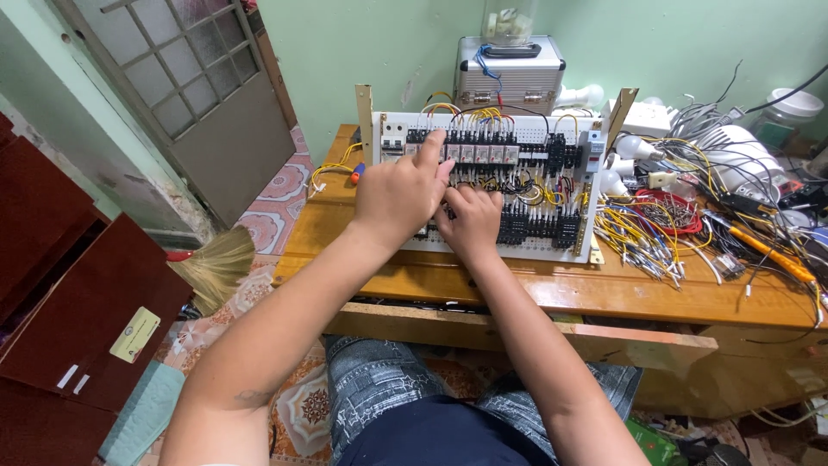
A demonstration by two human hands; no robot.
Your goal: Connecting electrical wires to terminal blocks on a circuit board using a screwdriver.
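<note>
While both hands press the white perforated wiring panel [483, 185], left hand [399, 194] fingers curled, right hand [473, 220] grip unclear.

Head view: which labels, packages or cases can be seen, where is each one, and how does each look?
Label: on the dark red cabinet door at lower left; rounded rectangle, pale yellow-green.
Metal case: behind the wiring board, against the green wall; boxy, silver with a black handle.
Green packet: on the floor at lower right; partly hidden, shape unclear.
No screens visible.

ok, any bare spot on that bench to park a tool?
Bare wood runs along the wooden table front edge, below the wiring panel, and left of it near the yellow wires. Right of the panel is crowded with the loose wire pile and bulbs.
</note>
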